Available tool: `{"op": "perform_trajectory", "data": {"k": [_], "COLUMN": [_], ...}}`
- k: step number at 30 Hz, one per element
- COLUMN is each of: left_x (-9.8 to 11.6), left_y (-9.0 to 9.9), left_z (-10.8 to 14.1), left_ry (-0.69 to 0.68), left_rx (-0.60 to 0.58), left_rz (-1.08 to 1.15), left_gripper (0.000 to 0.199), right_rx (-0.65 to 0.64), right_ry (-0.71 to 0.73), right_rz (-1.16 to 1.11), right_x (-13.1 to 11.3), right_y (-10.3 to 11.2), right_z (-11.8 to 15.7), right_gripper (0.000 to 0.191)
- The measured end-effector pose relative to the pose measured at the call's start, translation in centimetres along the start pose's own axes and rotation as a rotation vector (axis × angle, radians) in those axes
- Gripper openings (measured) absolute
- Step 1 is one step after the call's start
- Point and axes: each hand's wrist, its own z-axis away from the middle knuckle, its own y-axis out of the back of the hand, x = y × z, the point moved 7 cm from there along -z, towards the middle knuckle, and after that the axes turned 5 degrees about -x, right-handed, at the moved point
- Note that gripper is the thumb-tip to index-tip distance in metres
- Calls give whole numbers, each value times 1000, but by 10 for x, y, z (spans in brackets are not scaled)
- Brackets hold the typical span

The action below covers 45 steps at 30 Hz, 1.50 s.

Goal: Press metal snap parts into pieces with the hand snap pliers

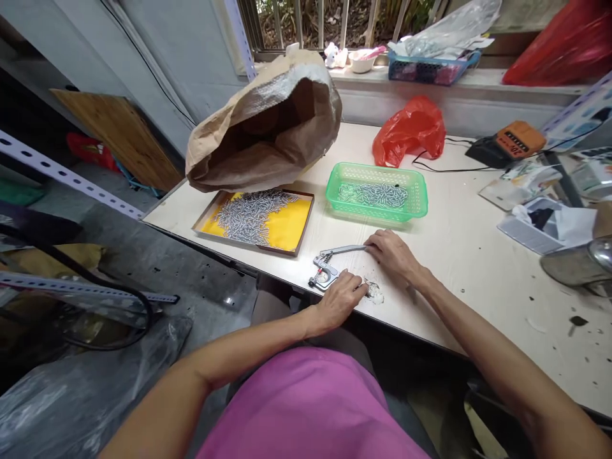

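Note:
A grey metal lever tool (326, 268) with a spring and a C-shaped frame lies near the table's front edge. My left hand (340, 295) is curled over the lower end of its frame, hiding that part. At the tip of the raised long lever, my right hand (394, 255) has its fingers closed; the tip itself is covered. Behind the tool, a shallow box with a yellow bottom (292, 224) holds many small silvery metal pieces (248, 220). More such pieces lie in a green plastic basket (377, 215) farther right.
A large open paper sack (268, 127) leans over the box's back edge. Farther back lie a red plastic bag (410, 132) and an orange-black charger (511, 145) with a cord. A metal container (576, 262) stands at right. A chipped patch (375, 292) marks the table.

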Motion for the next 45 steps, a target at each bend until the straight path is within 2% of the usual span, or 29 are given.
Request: {"op": "perform_trajectory", "data": {"k": [2, 4, 8, 10, 12, 15, 17, 19, 22, 24, 26, 28, 31, 32, 34, 36, 39, 42, 45], "left_x": [0, -1, -5, -6, -8, -11, -10, -8, -7, -22, -60, -116, -200, -222, -250, -264, -268, -266, -262], "left_y": [0, -3, -15, -22, -26, -32, -36, -36, -20, 4, 34, 67, 106, 113, 119, 117, 113, 114, 122], "left_z": [-1, -1, 3, 5, 7, 9, 10, 11, 14, 18, 24, 35, 54, 59, 64, 64, 59, 55, 56], "left_ry": [-16, -12, 42, 45, 35, 35, 44, 51, -2, 0, 109, 333, 654, 707, 751, 741, 700, 663, 661], "left_rx": [1, 16, 8, -32, -59, -60, -65, -46, 61, 149, 219, 247, 191, 141, 43, -37, -97, -100, -7], "left_rz": [13, 43, 145, 178, 185, 174, 170, 172, 167, 120, 34, -71, -209, -230, -239, -215, -175, -159, -70], "left_gripper": [25, 27, 30, 32, 33, 33, 33, 33, 36, 32, 26, 25, 28, 28, 26, 22, 21, 21, 15], "right_rx": [-4, -18, -167, -232, -261, -267, -243, -158, 134, 388, 576, 626, 576, 545, 468, 385, 309, 290, 311], "right_ry": [-35, 6, 372, 482, 544, 607, 633, 633, 538, 405, 250, 112, -27, -34, 0, 52, 69, 34, -4], "right_rz": [46, 66, 29, 73, 127, 162, 99, -50, -304, -377, -321, -179, 8, 15, -42, -141, -281, -384, -516], "right_x": [-5, -26, -108, -136, -149, -155, -160, -166, -157, -129, -88, -46, 2, 9, 8, -4, -25, -36, -46], "right_y": [4, 7, -2, -10, -17, -26, -26, -14, 30, 70, 104, 121, 114, 104, 78, 50, 22, 20, 30], "right_z": [-9, -16, -22, -25, -31, -37, -37, -35, -38, -43, -47, -53, -52, -48, -34, -16, 13, 26, 15], "right_gripper": [26, 26, 19, 15, 13, 13, 13, 14, 20, 23, 24, 27, 40, 44, 46, 44, 40, 35, 32]}}
